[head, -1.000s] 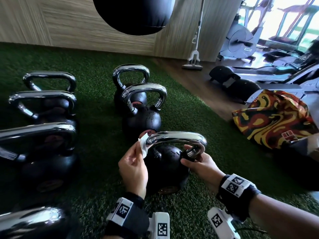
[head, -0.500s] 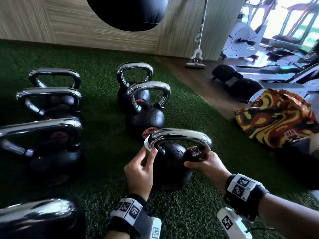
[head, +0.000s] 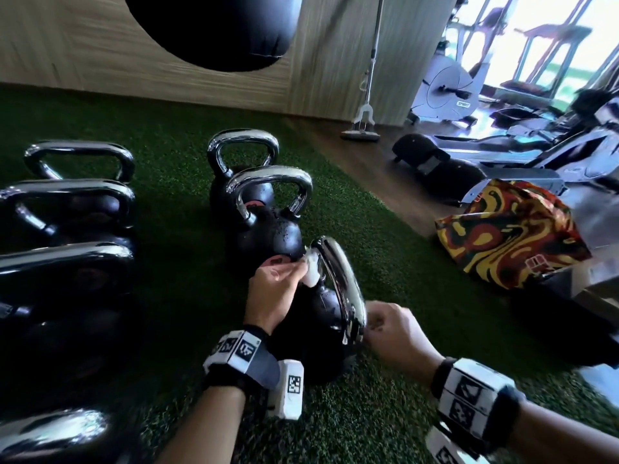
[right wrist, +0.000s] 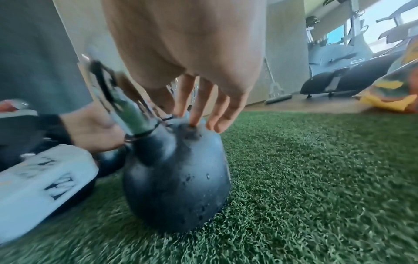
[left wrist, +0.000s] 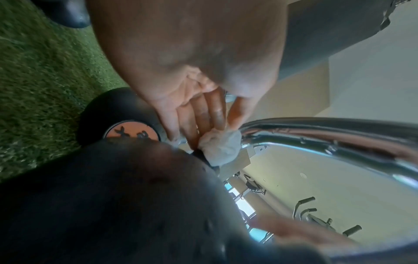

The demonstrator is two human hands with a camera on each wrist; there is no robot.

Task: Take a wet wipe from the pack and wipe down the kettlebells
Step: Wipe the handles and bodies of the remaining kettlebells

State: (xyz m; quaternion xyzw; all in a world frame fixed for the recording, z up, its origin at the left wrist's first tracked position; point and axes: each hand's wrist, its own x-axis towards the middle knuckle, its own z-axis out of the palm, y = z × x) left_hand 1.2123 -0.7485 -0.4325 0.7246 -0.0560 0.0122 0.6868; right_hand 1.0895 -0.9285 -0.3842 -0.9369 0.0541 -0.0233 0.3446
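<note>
The nearest black kettlebell (head: 326,308) stands on the green turf, its chrome handle (head: 341,289) pointing away from me. My left hand (head: 294,271) pinches a crumpled white wet wipe (head: 310,274) and presses it on the far end of the handle, where it meets the body. In the left wrist view the wipe (left wrist: 220,146) sits under the fingertips (left wrist: 217,116) against the handle (left wrist: 328,132). My right hand (head: 378,316) is at the near end; its straight fingers (right wrist: 199,110) touch the top of the body (right wrist: 176,178) beside the handle (right wrist: 128,110). No wipe pack is in view.
Two more kettlebells (head: 268,229) stand just behind, and a row of several (head: 67,272) lines the left. A black punching bag (head: 214,28) hangs overhead. A patterned bag (head: 509,232), a mop (head: 361,128) and exercise machines (head: 445,92) are on the right.
The kettlebell has been turned, so its handle now points away instead of lying across. My right hand has let go of the handle base. The left hand keeps the wipe on the handle's end.
</note>
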